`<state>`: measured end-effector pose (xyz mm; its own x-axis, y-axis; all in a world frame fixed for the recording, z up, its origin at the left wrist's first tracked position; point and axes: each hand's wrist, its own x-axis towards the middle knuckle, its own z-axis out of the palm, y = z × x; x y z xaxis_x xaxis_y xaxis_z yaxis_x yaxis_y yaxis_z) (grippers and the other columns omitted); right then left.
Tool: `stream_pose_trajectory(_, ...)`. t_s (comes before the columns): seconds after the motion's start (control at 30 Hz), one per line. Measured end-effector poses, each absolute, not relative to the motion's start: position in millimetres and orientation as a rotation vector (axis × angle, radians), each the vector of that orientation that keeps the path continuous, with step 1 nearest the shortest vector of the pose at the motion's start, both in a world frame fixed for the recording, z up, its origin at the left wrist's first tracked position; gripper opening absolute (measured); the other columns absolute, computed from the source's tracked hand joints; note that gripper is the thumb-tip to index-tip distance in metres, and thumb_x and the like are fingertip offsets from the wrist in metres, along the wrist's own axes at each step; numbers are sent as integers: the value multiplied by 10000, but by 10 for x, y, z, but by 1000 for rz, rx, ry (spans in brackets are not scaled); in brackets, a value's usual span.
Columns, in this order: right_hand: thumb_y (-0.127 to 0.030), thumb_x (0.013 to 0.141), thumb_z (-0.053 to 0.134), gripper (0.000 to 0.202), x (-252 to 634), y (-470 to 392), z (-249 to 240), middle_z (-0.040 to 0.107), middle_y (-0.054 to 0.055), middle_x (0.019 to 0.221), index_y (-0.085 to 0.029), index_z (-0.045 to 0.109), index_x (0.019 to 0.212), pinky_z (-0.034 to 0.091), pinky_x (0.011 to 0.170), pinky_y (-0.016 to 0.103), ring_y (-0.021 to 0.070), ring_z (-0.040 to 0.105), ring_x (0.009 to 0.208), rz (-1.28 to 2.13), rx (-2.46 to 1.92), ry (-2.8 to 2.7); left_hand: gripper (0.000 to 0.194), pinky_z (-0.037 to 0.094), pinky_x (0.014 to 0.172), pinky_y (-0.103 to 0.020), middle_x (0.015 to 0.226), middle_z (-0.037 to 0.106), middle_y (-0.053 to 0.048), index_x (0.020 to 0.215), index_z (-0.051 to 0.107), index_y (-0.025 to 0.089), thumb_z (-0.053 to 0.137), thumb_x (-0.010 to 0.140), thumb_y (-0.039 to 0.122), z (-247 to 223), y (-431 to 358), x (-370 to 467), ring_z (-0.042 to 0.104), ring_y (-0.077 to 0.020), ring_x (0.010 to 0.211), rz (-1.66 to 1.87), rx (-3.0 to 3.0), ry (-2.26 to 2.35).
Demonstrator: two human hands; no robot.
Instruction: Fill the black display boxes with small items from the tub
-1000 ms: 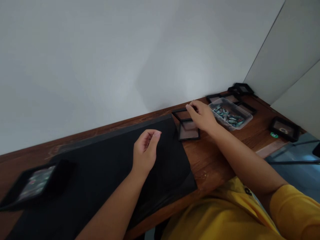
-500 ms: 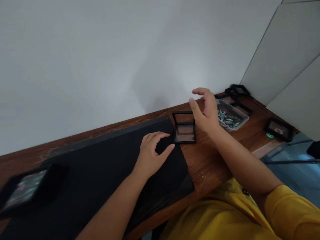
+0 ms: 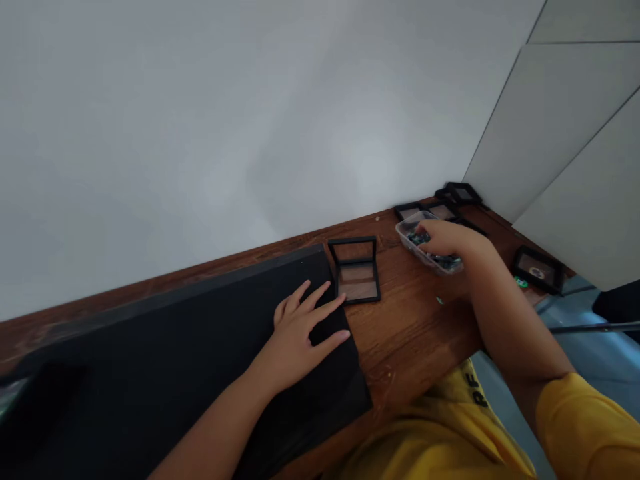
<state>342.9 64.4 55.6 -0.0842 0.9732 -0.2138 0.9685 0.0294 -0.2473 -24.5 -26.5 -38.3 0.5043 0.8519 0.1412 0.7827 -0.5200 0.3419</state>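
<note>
My left hand [image 3: 300, 340] lies with spread fingers over the black mat [image 3: 190, 333], its index fingertip at the lower left corner of an open black-framed case [image 3: 359, 281] with clear panels. To the right, my right hand [image 3: 445, 240] reaches into a clear plastic tub [image 3: 407, 241] of small greenish, shiny pieces. Its fingers are bent down among the pieces, and their tips are partly hidden, so what they hold does not show.
Several black frames [image 3: 443, 211] lie behind the tub, near the wall. Another frame with a round item [image 3: 537, 272] rests at the right edge beside a green object [image 3: 521, 282]. A small green piece [image 3: 439, 300] lies on the wooden table [image 3: 400, 320]. A dark device is at far left.
My right hand has moved from the air above the open case into the tub. My left hand has spread its fingers and come down by the case. The view has shifted.
</note>
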Motion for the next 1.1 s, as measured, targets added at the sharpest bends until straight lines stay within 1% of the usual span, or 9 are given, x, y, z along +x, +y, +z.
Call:
stream_pose_trajectory(0.17, -257, 838, 724, 517, 3389, 649, 461, 684, 218, 1401, -151, 689, 1343, 540, 1024, 474, 366, 680, 1245, 509, -2090, -2263, 586, 356, 1160, -789, 1739, 386, -47, 1544, 543, 472, 583, 993, 667, -427, -318, -262, 284, -492, 1600, 419, 2614, 1350)
stream_pose_trajectory(0.23, -263, 853, 717, 471, 3391, 631, 441, 707, 220, 1349, -140, 701, 1308, 543, 995, 467, 359, 692, 1203, 486, -2090, -2252, 607, 385, 1151, -776, 1742, 379, -44, 1573, 499, 475, 562, 1002, 668, -445, -338, -270, 290, -490, 1599, 415, 2637, 1328)
stream_pose_trajectory(0.37, -229, 883, 683, 280, 3401, 610, 419, 769, 165, 1176, -171, 739, 1151, 535, 888, 406, 309, 712, 1060, 482, -2077, -2243, 622, 411, 1153, -746, 1745, 375, -41, 1601, 456, 473, 537, 1014, 665, -481, -357, -295, 295, -474, 1602, 429, 2668, 1322)
stream_pose_trajectory(0.43, -214, 893, 674, 222, 3403, 613, 411, 771, 154, 1156, -182, 746, 1101, 522, 877, 387, 293, 705, 1046, 461, -2068, -2239, 621, 403, 1162, -744, 1751, 362, -42, 1607, 446, 470, 523, 1022, 663, -497, -357, -308, 285, -466, 1608, 427, 2681, 1329)
stream_pose_trajectory(0.6, -243, 938, 646, 183, 3457, 636, 406, 778, 151, 1079, -177, 758, 1067, 512, 838, 379, 279, 705, 977, 393, -2039, -2153, 612, 369, 1190, -739, 1772, 317, -26, 1627, 404, 477, 490, 1043, 639, -527, -363, -334, 262, -446, 1621, 417, 2696, 1334)
stream_pose_trajectory(0.7, -228, 944, 630, 160, 3519, 654, 414, 785, 154, 1073, -172, 764, 1010, 503, 846, 380, 280, 706, 985, 308, -1971, -2090, 613, 385, 1188, -722, 1774, 312, -14, 1632, 388, 485, 482, 1046, 637, -541, -370, -338, 260, -440, 1623, 437, 2702, 1329)
stream_pose_trajectory(0.93, -261, 964, 623, 149, 3469, 650, 470, 776, 137, 1002, -172, 731, 915, 496, 842, 373, 259, 693, 936, 249, -1854, -1910, 608, 420, 1168, -705, 1752, 363, -36, 1602, 463, 459, 514, 1027, 649, -528, -350, -315, 281, -457, 1611, 435, 2666, 1321)
stream_pose_trajectory(1.03, -295, 973, 614, 152, 3310, 607, 512, 758, 107, 991, -179, 709, 951, 504, 841, 364, 233, 674, 913, 384, -1710, -1831, 581, 429, 1165, -694, 1735, 397, -53, 1571, 524, 434, 534, 1024, 629, -497, -337, -299, 299, -452, 1603, 470, 2640, 1318)
stream_pose_trajectory(1.1, -338, 985, 599, 167, 3148, 558, 521, 723, 73, 931, -191, 679, 972, 512, 786, 340, 197, 646, 837, 599, -1557, -1757, 529, 431, 1166, -688, 1705, 448, -56, 1520, 591, 418, 544, 1027, 603, -455, -330, -277, 329, -441, 1591, 526, 2623, 1315)
